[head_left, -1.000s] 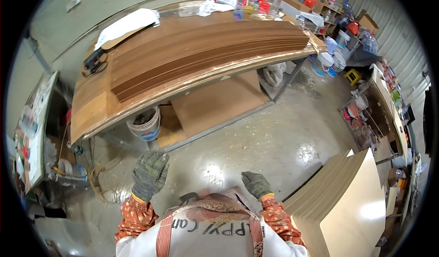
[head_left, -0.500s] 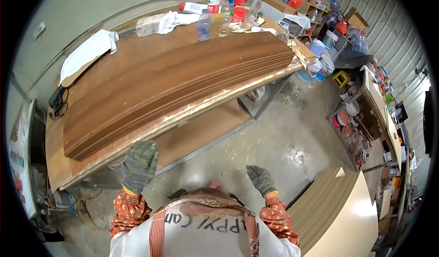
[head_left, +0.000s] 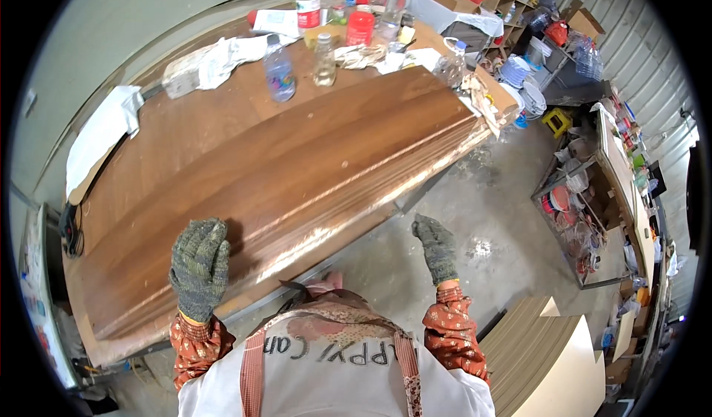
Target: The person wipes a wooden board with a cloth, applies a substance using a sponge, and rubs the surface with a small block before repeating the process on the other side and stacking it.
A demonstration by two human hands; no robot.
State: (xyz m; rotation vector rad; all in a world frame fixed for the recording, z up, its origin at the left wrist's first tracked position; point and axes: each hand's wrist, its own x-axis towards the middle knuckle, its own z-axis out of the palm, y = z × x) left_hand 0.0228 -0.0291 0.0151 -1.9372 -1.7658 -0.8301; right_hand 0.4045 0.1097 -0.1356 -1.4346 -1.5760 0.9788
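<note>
My left hand [head_left: 199, 267], in a grey-green knitted glove, is over the near left part of a stack of long brown wood-grain panels [head_left: 297, 172]. Its fingers are curled in; whatever they may hold is hidden. A dark shadow falls on the top panel beside it. My right hand [head_left: 435, 249], gloved the same way, hangs over the floor off the near edge of the stack. Its fingers are stretched out, with nothing visible in them. The panels lie on a wooden worktable [head_left: 196, 120], their grooved edges towards me.
Bottles [head_left: 279, 72], a red tub [head_left: 360, 27] and white cloths [head_left: 230, 59] stand along the table's back. A black corded tool [head_left: 72, 231] lies at the left. Cream boards [head_left: 552, 365] are stacked at the lower right. A cluttered shelf bench [head_left: 586, 202] stands at the right.
My body has come nearer to the table. My left hand has gone from the table's front edge to over the panels; the right hand has risen slightly, its fingers now pointing away.
</note>
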